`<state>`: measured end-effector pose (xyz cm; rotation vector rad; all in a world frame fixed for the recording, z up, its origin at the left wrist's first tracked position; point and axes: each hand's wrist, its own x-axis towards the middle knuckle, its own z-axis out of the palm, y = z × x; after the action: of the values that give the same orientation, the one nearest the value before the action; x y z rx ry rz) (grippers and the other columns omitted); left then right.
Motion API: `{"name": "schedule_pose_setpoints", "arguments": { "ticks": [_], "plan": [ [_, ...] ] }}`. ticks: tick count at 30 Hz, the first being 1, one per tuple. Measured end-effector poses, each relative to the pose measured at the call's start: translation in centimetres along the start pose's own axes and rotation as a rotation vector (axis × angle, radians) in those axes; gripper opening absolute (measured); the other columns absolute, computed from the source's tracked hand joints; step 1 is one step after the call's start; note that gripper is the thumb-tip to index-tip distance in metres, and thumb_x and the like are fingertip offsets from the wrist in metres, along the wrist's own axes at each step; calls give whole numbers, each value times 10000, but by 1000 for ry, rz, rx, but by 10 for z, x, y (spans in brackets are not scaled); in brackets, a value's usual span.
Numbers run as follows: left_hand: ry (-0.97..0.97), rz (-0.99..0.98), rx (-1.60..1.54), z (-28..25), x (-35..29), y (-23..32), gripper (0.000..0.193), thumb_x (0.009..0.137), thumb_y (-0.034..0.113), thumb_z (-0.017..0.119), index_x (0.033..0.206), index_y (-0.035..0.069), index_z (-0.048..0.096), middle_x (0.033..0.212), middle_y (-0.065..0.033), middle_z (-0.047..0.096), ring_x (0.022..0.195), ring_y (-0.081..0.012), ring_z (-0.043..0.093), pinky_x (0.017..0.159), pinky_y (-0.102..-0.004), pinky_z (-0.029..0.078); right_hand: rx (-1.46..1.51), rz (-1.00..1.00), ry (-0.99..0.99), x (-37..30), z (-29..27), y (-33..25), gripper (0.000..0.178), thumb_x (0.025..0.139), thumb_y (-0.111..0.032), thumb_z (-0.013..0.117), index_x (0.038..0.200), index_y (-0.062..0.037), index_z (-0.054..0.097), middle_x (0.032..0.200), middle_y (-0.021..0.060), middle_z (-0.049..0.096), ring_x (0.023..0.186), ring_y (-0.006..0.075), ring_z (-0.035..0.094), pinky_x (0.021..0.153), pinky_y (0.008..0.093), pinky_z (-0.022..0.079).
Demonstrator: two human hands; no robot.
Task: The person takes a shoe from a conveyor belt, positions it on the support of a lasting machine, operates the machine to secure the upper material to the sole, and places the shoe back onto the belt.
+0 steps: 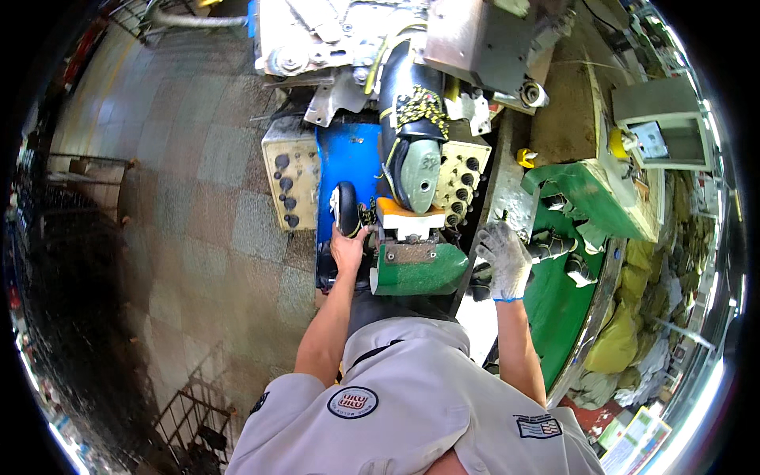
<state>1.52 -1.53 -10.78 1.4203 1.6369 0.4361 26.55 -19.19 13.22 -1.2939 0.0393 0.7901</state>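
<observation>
Bare and closed, my left hand [348, 250] grips a black shoe [346, 209] with dark-and-yellow laces, beside the blue front of a machine. My right hand [505, 260] wears a pale knit glove with a blue cuff. Its fingers are loosely bent and a little apart over a metal ledge, and nothing shows in them. Between and beyond my hands, another black shoe [408, 103] with yellow-and-black laces sits in the machine on a grey-green last [420, 176]. Its lower end is at an orange-and-white pad [408, 220], above a green curved guard [419, 271].
The machine's metal head [332, 39] stands ahead, with knob panels [290, 176] on both sides. At right, a green conveyor belt [546, 301] carries several shoes beside a metal ledge [511, 198]. Yellow and grey sacks [621, 332] lie farther right. A wire rack [194, 416] stands lower left.
</observation>
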Motion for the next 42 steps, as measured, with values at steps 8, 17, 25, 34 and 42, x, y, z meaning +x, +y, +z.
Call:
{"name": "schedule_pose_setpoints", "arguments": {
  "ticks": [8,17,25,34,42],
  "plan": [
    [11,-20,82,-104,-59,77,525,701,314,880,1140,80,712,969,-137,768,891,-290,741,817,-410,557,-154,-61,-137,-22,25,-21,542,999,-265,630,1383,96,505,1225,229,662,1039,333,702,814,389,598],
    [251,722,571,-208,-189,280,637,728,336,864,1218,-6,644,1006,-200,728,882,-364,718,764,-416,548,-61,-171,-607,-81,126,-40,743,921,-335,704,1483,53,410,1387,188,580,1237,286,608,1066,397,476],
    [-504,558,-610,-68,-203,357,389,997,284,648,1153,-72,663,995,-61,714,877,-130,620,839,-283,470,696,277,-534,-16,5,-73,693,900,-462,578,1416,-3,530,1327,205,640,1115,342,678,1003,475,542],
    [-1015,378,-186,137,-297,339,505,951,404,679,1086,-83,662,913,-94,698,835,-166,623,758,-323,504,854,44,76,-26,-198,-58,403,956,-334,611,1189,-8,663,1093,129,726,932,212,707,874,338,574],
    [-1357,511,420,202,-339,270,547,907,229,768,1330,-64,583,1238,-227,683,1092,-231,689,926,-331,550,-556,295,521,-28,-472,-95,652,893,-538,623,1269,-6,642,1095,193,731,989,326,709,895,422,542]
  ]
}}
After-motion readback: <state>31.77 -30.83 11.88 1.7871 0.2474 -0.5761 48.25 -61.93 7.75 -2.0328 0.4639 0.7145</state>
